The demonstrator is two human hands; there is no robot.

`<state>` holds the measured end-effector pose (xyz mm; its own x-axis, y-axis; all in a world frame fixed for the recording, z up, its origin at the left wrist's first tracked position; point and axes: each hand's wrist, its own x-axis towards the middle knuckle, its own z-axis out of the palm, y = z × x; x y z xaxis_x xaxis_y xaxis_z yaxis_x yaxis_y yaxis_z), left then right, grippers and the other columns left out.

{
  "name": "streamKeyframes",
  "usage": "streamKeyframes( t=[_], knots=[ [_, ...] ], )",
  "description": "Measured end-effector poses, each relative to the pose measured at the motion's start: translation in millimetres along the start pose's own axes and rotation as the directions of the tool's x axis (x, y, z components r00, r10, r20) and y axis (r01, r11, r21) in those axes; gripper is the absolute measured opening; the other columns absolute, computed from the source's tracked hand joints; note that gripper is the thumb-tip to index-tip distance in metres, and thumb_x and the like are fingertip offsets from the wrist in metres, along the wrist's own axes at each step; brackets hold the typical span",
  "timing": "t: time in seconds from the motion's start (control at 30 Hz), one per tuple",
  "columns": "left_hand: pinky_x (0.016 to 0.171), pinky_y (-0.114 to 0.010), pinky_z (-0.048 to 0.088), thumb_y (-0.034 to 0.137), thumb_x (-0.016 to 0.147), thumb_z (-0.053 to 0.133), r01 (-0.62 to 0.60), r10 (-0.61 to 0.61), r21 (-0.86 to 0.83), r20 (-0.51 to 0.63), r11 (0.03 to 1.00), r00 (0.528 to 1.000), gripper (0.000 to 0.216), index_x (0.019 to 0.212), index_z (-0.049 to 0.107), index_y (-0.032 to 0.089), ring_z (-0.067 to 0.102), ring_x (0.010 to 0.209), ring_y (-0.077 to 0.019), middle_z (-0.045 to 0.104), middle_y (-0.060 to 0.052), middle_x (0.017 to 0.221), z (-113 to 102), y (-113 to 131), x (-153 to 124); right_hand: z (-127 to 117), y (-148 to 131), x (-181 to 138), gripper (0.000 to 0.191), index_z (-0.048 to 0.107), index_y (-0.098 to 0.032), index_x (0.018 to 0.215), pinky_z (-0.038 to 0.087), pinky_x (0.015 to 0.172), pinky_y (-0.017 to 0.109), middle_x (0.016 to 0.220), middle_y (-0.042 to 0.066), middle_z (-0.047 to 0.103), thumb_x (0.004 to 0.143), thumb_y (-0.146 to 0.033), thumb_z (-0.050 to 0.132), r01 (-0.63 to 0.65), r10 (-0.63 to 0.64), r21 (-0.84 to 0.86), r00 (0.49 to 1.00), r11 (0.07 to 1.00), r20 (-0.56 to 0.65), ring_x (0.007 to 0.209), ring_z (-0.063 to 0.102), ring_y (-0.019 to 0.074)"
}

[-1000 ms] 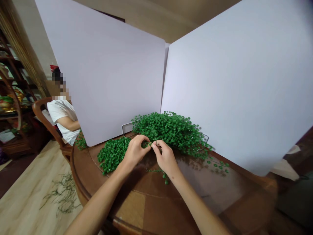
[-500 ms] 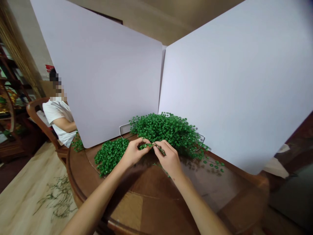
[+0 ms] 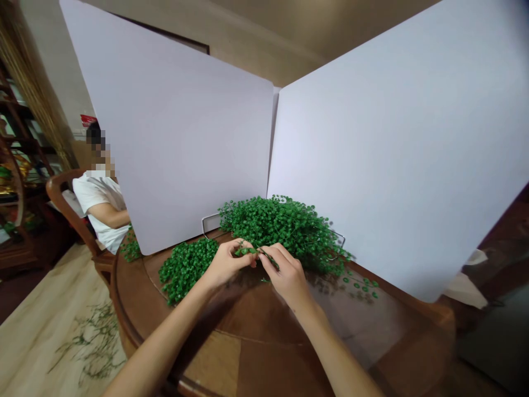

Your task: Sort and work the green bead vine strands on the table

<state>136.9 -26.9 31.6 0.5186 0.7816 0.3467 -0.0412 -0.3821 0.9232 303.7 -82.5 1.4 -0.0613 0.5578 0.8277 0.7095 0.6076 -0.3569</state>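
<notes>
My left hand (image 3: pixel 229 263) is closed in a pinch on a small green artificial plant sprig (image 3: pixel 245 251), whose leaves show between thumb and fingers. Close beside it, my right hand (image 3: pixel 286 271) pinches the thin stem end of the same sprig. The fingertips of both hands nearly meet. Behind them spreads a big heap of green artificial foliage (image 3: pixel 276 220) with small round leaves. A smaller, denser green pile (image 3: pixel 185 267) lies to the left of my left hand. Both hands are just above the brown table (image 3: pixel 264 314).
Two tall white boards (image 3: pixel 177 132) meet in a corner behind the foliage, held by metal wire stands (image 3: pixel 204 227). Loose leaf sprigs (image 3: pixel 363 285) lie at right. Stripped stems (image 3: pixel 93 342) are scattered on the floor. A person in a white shirt (image 3: pixel 101 204) sits beyond the left board.
The view has tilted slightly upward, so the scene sits a little lower. My hands stay together on the sprig, with small finger movements; my right fingers have shifted on the stem.
</notes>
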Motion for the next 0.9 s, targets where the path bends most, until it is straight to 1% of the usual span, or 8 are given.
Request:
streamKeyframes(
  t=[0.07,0.13,0.3,0.4,0.67,0.8,0.9],
  knots=[
    [0.070,-0.027,0.048,0.031,0.076,0.070,0.036,-0.036,-0.055,0.013,0.998,0.999,0.019,0.081,0.065,0.013,0.061,0.066,-0.0144,0.067,-0.002,0.065,1,1,-1,1,-1,0,0.019,0.063,-0.023,0.105,0.049,0.074,0.029,0.090,0.007,0.064,0.096,-0.027,0.047,-0.015,0.015,0.036,1.000,0.999,-0.023,0.078,0.062,0.0181],
    [0.070,-0.027,0.048,0.032,0.075,0.072,0.056,-0.054,-0.102,0.025,0.993,0.998,0.021,0.082,0.067,0.012,0.061,0.066,-0.0148,0.068,-0.004,0.066,2,2,-1,3,-2,-1,0.017,0.064,-0.023,0.102,0.049,0.072,0.028,0.087,0.007,0.063,0.095,-0.026,0.048,-0.031,0.034,0.059,0.998,0.998,-0.053,0.076,0.062,0.0177],
    [0.066,-0.027,0.050,0.036,0.074,0.073,0.082,-0.080,-0.088,0.025,0.993,0.996,0.025,0.080,0.070,0.012,0.062,0.066,-0.0160,0.069,-0.006,0.069,0,5,-4,9,-7,-1,0.015,0.064,-0.022,0.097,0.049,0.068,0.029,0.082,0.006,0.061,0.094,-0.025,0.049,-0.065,0.076,0.093,0.990,0.994,-0.123,0.072,0.060,0.0173],
    [0.066,-0.026,0.050,0.036,0.074,0.073,0.087,-0.084,-0.097,0.032,0.991,0.996,0.025,0.080,0.070,0.012,0.063,0.067,-0.0162,0.070,-0.006,0.070,-1,7,-4,10,-11,0,0.014,0.064,-0.022,0.093,0.049,0.069,0.029,0.081,0.005,0.061,0.094,-0.024,0.050,-0.079,0.096,0.124,0.986,0.989,-0.138,0.073,0.060,0.0175],
    [0.067,-0.025,0.049,0.035,0.075,0.073,0.074,-0.065,-0.175,0.060,0.982,0.996,0.022,0.080,0.070,0.013,0.062,0.066,-0.0142,0.069,-0.003,0.069,-4,6,-5,14,-20,2,0.013,0.063,-0.022,0.087,0.047,0.065,0.028,0.077,0.003,0.060,0.093,-0.028,0.053,-0.157,0.195,0.215,0.965,0.964,-0.173,0.069,0.057,0.0170],
    [0.060,-0.023,0.048,0.035,0.075,0.074,0.078,-0.070,-0.182,0.050,0.980,0.996,0.022,0.074,0.068,0.013,0.060,0.060,-0.0127,0.069,-0.003,0.069,-3,4,-5,16,-21,3,0.014,0.063,-0.022,0.084,0.045,0.065,0.028,0.076,0.003,0.061,0.092,-0.028,0.053,-0.194,0.239,0.249,0.957,0.949,-0.166,0.069,0.056,0.0164],
    [0.057,-0.023,0.046,0.035,0.075,0.074,0.067,-0.058,-0.205,0.050,0.976,0.997,0.023,0.076,0.068,0.013,0.060,0.060,-0.0130,0.068,-0.004,0.068,-4,2,-3,18,-23,4,0.014,0.063,-0.021,0.083,0.045,0.064,0.027,0.076,0.002,0.061,0.091,-0.029,0.054,-0.225,0.283,0.295,0.944,0.928,-0.170,0.070,0.057,0.0161]
  ],
)
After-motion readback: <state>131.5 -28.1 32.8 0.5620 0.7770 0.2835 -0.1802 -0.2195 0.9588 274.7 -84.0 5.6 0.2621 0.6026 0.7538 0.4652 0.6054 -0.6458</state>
